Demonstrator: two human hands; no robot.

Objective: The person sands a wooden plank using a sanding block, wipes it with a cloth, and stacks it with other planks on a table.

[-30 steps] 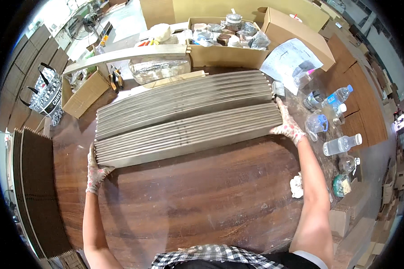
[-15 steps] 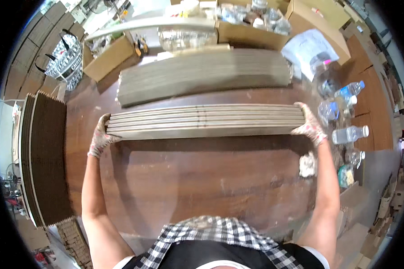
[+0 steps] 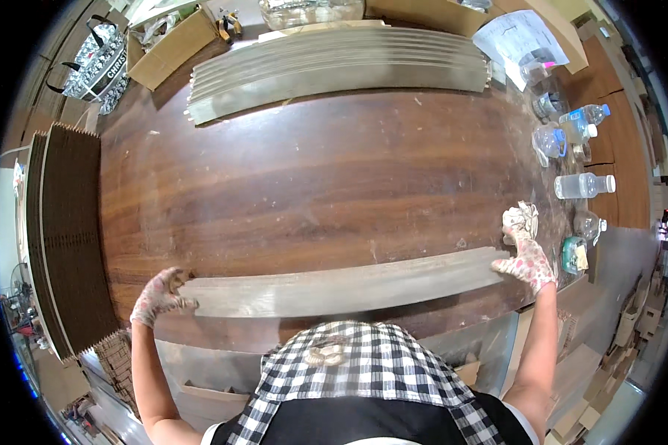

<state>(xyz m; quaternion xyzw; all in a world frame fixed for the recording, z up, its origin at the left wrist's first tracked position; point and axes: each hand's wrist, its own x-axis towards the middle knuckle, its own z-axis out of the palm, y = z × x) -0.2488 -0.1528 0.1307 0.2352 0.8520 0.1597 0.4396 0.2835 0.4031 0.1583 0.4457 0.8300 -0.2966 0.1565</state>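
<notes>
A long grey-brown bundle of flat cardboard strips [image 3: 349,285] lies along the near side of the table, a broad smooth face showing. My gloved left hand [image 3: 160,297] is at its left end, fingers curved and apart, thumb close against the corner. At the right end, my gloved right hand [image 3: 527,261] has its thumb at the bundle's edge and its fingers spread away from it. Just beyond those fingers lies a crumpled white cloth or paper [image 3: 521,216]. Both gloves are pale with pink spots. A second stack of long strips [image 3: 341,70] rests across the far side.
Several clear plastic bottles [image 3: 585,186] line the right edge, with a green-and-white packet [image 3: 574,255] near them. Tall stacked cardboard [image 3: 70,241] stands along the left edge. At the far side are an open carton [image 3: 172,50], a patterned bag [image 3: 105,70] and a paper sheet [image 3: 521,41].
The bundle has come from mid-table toward my body and turned, so its layered edges no longer show. Both hands moved nearer with it, and their grip has loosened. The view has shifted.
</notes>
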